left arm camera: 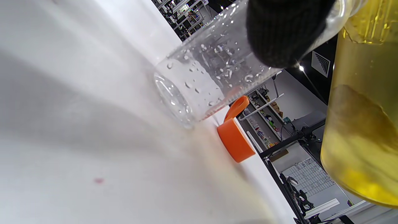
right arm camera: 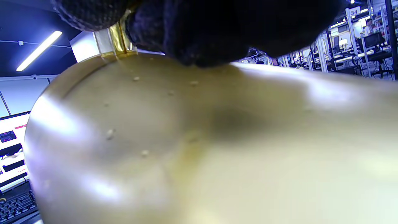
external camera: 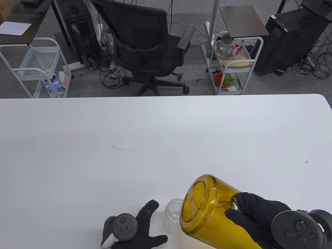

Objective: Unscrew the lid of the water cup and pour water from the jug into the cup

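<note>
An amber jug (external camera: 205, 207) with liquid in it is tipped to the left, its mouth over the clear lidless cup (external camera: 173, 212). My right hand (external camera: 249, 214) grips the jug's handle; in the right wrist view the jug's wall (right arm camera: 199, 140) fills the frame under those fingers (right arm camera: 192, 37). My left hand (external camera: 144, 224) lies spread on the table just left of the cup, fingers straight. In the left wrist view one fingertip (left arm camera: 279, 31) rests against the wet cup (left arm camera: 205, 74). The orange lid (left arm camera: 235, 140) lies on the table beyond the cup, near the edge.
The white table (external camera: 155, 145) stretches away from the hands, with a faint stain (external camera: 116, 146) near its middle. Beyond the far edge are a black office chair (external camera: 147, 46) and two white carts (external camera: 230, 64).
</note>
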### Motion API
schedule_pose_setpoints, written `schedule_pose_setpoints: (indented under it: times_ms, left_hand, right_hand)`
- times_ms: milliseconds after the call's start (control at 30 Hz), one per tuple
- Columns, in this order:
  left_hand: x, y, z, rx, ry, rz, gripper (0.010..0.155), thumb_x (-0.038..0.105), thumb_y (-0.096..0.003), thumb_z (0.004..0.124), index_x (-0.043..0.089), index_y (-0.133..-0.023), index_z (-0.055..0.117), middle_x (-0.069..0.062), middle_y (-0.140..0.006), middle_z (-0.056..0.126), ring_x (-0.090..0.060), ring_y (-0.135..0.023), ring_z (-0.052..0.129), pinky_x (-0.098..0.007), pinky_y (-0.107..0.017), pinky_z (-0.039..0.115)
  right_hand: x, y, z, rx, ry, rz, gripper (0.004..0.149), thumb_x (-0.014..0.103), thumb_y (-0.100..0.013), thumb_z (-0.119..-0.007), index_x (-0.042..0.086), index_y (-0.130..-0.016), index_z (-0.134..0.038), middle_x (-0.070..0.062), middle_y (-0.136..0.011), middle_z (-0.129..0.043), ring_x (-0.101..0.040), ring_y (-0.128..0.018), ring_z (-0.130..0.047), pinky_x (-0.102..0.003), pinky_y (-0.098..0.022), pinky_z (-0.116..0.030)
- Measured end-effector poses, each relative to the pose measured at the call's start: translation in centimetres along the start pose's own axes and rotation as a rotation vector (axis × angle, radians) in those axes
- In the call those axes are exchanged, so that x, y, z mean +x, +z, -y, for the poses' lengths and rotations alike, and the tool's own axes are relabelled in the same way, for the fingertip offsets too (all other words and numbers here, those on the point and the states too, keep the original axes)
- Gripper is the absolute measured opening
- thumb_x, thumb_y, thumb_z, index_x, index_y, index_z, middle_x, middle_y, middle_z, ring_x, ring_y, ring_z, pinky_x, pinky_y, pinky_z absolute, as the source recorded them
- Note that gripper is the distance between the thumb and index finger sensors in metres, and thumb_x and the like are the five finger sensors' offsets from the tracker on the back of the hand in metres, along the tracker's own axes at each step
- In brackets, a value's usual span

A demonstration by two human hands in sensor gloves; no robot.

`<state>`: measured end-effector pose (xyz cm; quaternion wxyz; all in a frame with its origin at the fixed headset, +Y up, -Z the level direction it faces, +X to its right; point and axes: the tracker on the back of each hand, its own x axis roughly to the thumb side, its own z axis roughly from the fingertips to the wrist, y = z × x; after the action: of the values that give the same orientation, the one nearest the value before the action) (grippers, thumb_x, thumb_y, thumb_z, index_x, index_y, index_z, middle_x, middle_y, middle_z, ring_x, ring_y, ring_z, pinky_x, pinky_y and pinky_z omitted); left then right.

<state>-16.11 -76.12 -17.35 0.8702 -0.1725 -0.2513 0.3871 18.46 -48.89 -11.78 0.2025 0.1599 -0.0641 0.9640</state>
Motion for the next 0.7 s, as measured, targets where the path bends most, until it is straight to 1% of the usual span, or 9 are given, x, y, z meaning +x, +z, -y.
schedule_pose_setpoints:
  times_ms: [167,367,700]
  left_hand:
    - [0.0,0.0,0.1,-0.003,-0.008,0.003,0.112,0.052,-0.0377,0.087,0.015,-0.106,0.007,-0.013,-0.119,0.016,-0.045,-0.114,0.027,-0.058,-0.083,0.028]
    - [0.0,-0.2,0.2,-0.019,-0.013,-0.013,0.112,0.053,-0.0386,0.086,0.016,-0.105,0.005,-0.014,-0.118,0.010,-0.045,-0.114,0.024,-0.058,-0.083,0.026]
    - [0.0,-0.2,0.2,-0.017,-0.008,-0.007,0.111,0.052,-0.0384,0.086,0.016,-0.106,0.006,-0.015,-0.118,0.011,-0.046,-0.114,0.024,-0.058,-0.083,0.027]
  right_hand:
    - [1.1,-0.4,0.0,-0.024,0.052,0.005,0.049,0.064,-0.052,-0.061,0.030,-0.082,-0.080,0.011,-0.054,-0.093,-0.010,-0.026,-0.097,-0.030,-0.014,-0.092]
    - [1.8,-1.3,0.1,0.012,0.059,0.003,0.049,0.064,-0.052,-0.061,0.030,-0.082,-0.080,0.011,-0.054,-0.093,-0.010,-0.025,-0.097,-0.030,-0.014,-0.092]
    - [3.0,-1.8,0.2,0.016,0.110,0.015,0.050,0.064,-0.051,-0.062,0.030,-0.081,-0.081,0.010,-0.054,-0.094,-0.010,-0.025,-0.098,-0.031,-0.013,-0.093]
